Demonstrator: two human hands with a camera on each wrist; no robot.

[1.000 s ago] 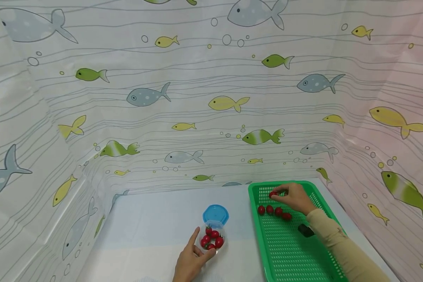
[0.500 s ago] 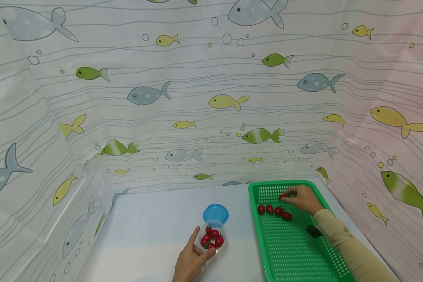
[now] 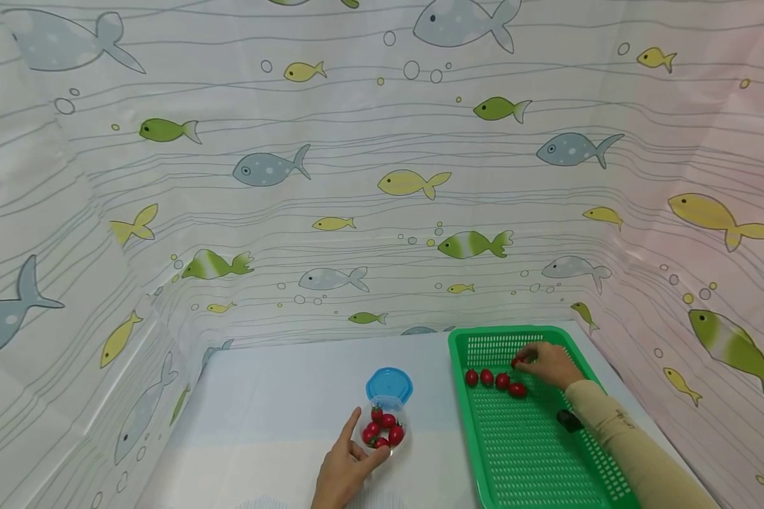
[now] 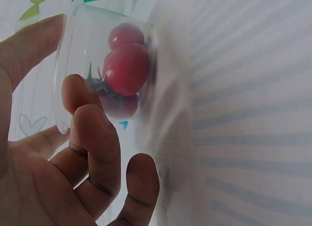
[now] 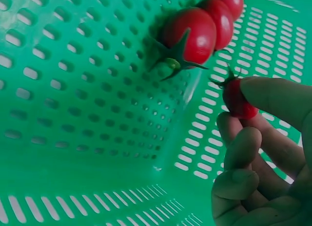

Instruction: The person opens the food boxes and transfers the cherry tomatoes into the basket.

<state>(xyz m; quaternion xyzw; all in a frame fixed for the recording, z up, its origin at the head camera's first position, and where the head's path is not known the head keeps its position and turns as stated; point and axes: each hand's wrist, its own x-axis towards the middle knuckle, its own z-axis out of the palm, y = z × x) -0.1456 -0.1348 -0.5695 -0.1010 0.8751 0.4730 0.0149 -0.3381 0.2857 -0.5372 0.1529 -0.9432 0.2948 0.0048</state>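
My left hand [image 3: 345,470] holds a small clear plastic tub [image 4: 85,33] by its rim, thumb on one side and fingers on the other. Several red cherry tomatoes [image 4: 126,67] with green stems lie inside it. Over the far end of a green plastic basket [image 3: 473,445], my right hand [image 3: 547,365] pinches one cherry tomato [image 5: 239,100] between thumb and fingers, its green calyx showing. Left of that hand, several more tomatoes [image 3: 487,377] sit in a row on the basket floor.
A blue lid [image 3: 389,385] lies on the white table [image 3: 261,403] just behind the tub. Fish-patterned sheets [image 3: 382,247] wall the table at the back and both sides. A small black device [image 3: 569,420] shows under the right wrist.
My right hand has shifted right and slightly nearer within the basket, carrying the pinched cherry tomato. My left hand and the tub have stayed in place.
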